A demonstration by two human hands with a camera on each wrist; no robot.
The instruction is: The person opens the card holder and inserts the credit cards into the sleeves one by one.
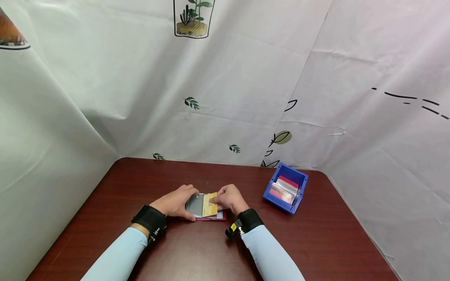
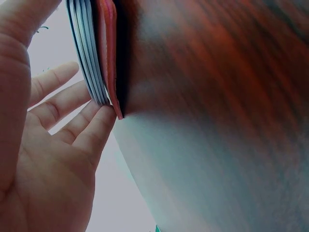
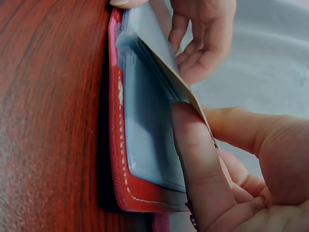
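Note:
A red-covered card holder (image 1: 225,216) with clear plastic sleeves (image 1: 194,206) lies open on the table. My left hand (image 1: 177,201) holds its left side, thumb at the near edge and fingers at the far edge. In the left wrist view the stacked sleeves (image 2: 87,48) and red cover (image 2: 110,53) show edge-on beside the fingers. A yellow card (image 1: 209,205) is pinched between the thumb and fingers of my right hand (image 1: 230,198). That card stands tilted over the sleeves in the right wrist view, where stitching runs along the cover (image 3: 119,130). How far the card sits inside a sleeve, I cannot tell.
To the right at the back stands a blue plastic box (image 1: 278,203), with several cards (image 1: 284,190) inside, some reddish. The dark red-brown wooden table (image 1: 316,242) meets a white printed curtain (image 1: 225,128) along its back and sides.

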